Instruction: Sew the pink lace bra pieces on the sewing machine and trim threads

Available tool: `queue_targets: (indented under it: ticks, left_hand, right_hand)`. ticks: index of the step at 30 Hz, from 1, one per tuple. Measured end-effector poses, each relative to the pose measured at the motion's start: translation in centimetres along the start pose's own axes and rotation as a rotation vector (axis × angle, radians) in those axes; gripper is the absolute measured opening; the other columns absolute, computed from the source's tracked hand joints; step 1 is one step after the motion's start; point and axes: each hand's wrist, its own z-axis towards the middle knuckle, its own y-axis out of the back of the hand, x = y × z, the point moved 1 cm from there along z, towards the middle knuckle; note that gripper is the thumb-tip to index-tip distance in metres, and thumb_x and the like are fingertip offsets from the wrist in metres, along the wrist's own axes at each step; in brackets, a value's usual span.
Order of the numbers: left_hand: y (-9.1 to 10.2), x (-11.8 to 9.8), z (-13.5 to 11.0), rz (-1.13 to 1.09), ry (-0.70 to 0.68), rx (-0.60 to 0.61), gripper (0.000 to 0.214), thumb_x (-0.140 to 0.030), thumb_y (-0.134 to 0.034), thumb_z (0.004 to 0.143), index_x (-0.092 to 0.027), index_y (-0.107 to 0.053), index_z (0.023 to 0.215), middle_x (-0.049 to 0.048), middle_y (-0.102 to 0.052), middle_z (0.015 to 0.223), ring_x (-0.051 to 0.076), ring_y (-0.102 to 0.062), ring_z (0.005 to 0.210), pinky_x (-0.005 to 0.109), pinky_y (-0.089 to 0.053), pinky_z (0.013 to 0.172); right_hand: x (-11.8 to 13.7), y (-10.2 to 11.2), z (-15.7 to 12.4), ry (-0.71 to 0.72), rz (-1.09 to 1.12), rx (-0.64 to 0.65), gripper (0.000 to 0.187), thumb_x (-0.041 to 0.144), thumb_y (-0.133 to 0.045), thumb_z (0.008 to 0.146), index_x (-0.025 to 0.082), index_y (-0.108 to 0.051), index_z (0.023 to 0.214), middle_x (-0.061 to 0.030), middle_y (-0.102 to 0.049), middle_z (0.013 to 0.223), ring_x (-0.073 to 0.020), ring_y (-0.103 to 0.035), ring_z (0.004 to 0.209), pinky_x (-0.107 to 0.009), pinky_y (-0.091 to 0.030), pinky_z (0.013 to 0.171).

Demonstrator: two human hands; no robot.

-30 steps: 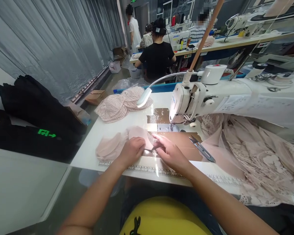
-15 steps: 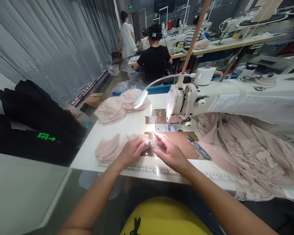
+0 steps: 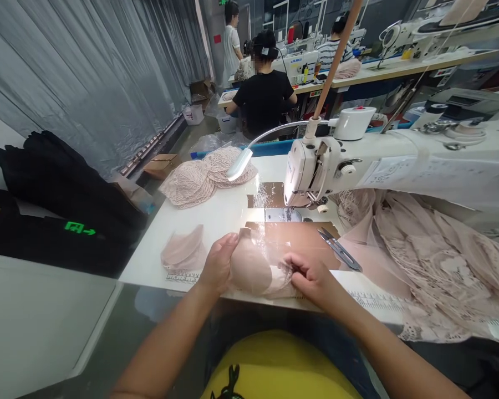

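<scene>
Fabric cup (image 3: 251,269) sits btwn L hand (image 3: 219,263), gripping one side, & R hand (image 3: 311,278), pinching its lacy edge, w/ snips (image 3: 346,255) lying nearby.

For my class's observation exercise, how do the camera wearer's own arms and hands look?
The left grip and right grip are ordinary human hands without gloves; no ring, watch or bracelet shows. The left forearm and right forearm are uncovered, with no sleeve in view. Between them appears a yellow garment with a dark detail, too unclear to identify.
</scene>
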Motion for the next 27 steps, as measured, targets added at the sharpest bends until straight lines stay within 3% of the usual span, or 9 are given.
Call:
queue_targets:
  ticks: [4,6,9,12,14,16,20,23,27]
  left_hand:
    - [-0.7,0.2,-0.1,0.041,0.044,0.128,0.032,-0.044,-0.066,0.079,-0.012,-0.06,0.08,-0.0004,-0.056,0.067,0.01,-0.051,0.061,0.02,-0.042,0.058]
    - [-1.7,0.4,-0.5,0.17,0.048,0.269,0.034,-0.046,-0.06,0.083,-0.012,-0.058,0.079,-0.0008,-0.053,0.066,0.009,-0.047,0.058,0.02,-0.04,0.056]
    - [-3.3,0.3,-0.6,0.473,-0.026,0.486,0.036,-0.046,-0.05,0.089,-0.013,-0.054,0.074,-0.0014,-0.049,0.065,0.008,-0.043,0.058,0.021,-0.037,0.055]
    - [-4.0,-0.3,1.6,0.872,-0.276,0.548,0.035,-0.042,-0.039,0.095,-0.015,-0.054,0.077,0.0006,-0.051,0.069,0.012,-0.047,0.065,0.025,-0.041,0.063]
    - [-4.1,-0.6,4.4,1.132,-0.473,0.486,0.035,-0.038,-0.032,0.097,-0.015,-0.058,0.09,0.006,-0.058,0.083,0.018,-0.054,0.079,0.032,-0.045,0.076]
    - [-4.0,-0.5,7.5,1.341,-0.654,0.438,0.038,-0.038,-0.034,0.096,-0.012,-0.053,0.116,0.0158,-0.055,0.119,0.025,-0.049,0.113,0.04,-0.039,0.097]
    - [-4.5,1.1,11.5,1.456,-0.622,0.6,0.056,-0.049,-0.038,0.092,-0.013,-0.044,0.135,0.0171,-0.041,0.142,0.032,-0.034,0.133,0.048,-0.028,0.109]
    - [-4.8,2.2,11.3,1.589,-0.57,0.684,0.071,-0.061,-0.036,0.089,-0.012,-0.037,0.141,0.0185,-0.03,0.15,0.038,-0.022,0.139,0.055,-0.018,0.112]
    - [-4.8,2.3,8.2,1.698,-0.547,0.857,0.069,-0.06,-0.029,0.092,-0.019,-0.026,0.147,0.0127,-0.015,0.156,0.037,-0.007,0.143,0.057,-0.008,0.113]
  right_hand:
    - [-1.2,1.8,-0.9,-0.072,0.296,-0.132,0.03,0.024,-0.057,0.075,0.022,-0.058,0.105,-0.0054,-0.062,0.1,-0.0197,-0.058,0.092,-0.03,-0.046,0.077]
    - [-0.8,1.9,-0.9,-0.044,0.487,-0.089,0.047,0.035,-0.065,0.075,0.023,-0.051,0.118,-0.0076,-0.059,0.113,-0.0216,-0.056,0.105,-0.032,-0.046,0.084]
    - [0.2,1.1,-1.0,-0.095,0.606,0.16,0.038,0.04,-0.071,0.074,0.019,-0.057,0.102,-0.004,-0.062,0.09,-0.0182,-0.06,0.084,-0.027,-0.048,0.07]
    - [0.3,0.5,-1.8,-0.165,0.672,0.31,0.03,0.042,-0.067,0.078,0.016,-0.059,0.089,-0.0021,-0.06,0.078,-0.015,-0.058,0.071,-0.025,-0.046,0.064]
    - [-0.2,0.7,-2.6,-0.183,0.701,0.263,0.032,0.043,-0.065,0.08,0.016,-0.06,0.096,-0.0031,-0.062,0.081,-0.0163,-0.059,0.074,-0.025,-0.046,0.064]
    - [-0.7,1.2,-3.3,-0.193,0.694,0.178,0.033,0.043,-0.066,0.08,0.017,-0.06,0.099,-0.0042,-0.064,0.082,-0.0176,-0.061,0.077,-0.026,-0.047,0.065]
    - [-0.9,2.4,-4.5,-0.209,0.696,0.072,0.035,0.044,-0.068,0.078,0.016,-0.063,0.1,-0.008,-0.069,0.09,-0.022,-0.064,0.086,-0.029,-0.051,0.071]
    - [-0.8,3.6,-5.5,-0.273,0.718,-0.013,0.037,0.045,-0.07,0.074,0.016,-0.065,0.096,-0.0093,-0.071,0.088,-0.023,-0.067,0.081,-0.032,-0.053,0.069]
    - [-1.6,6.0,-7.0,-0.362,0.709,-0.181,0.043,0.047,-0.073,0.071,0.017,-0.067,0.101,-0.0107,-0.073,0.084,-0.0246,-0.068,0.075,-0.035,-0.055,0.067]
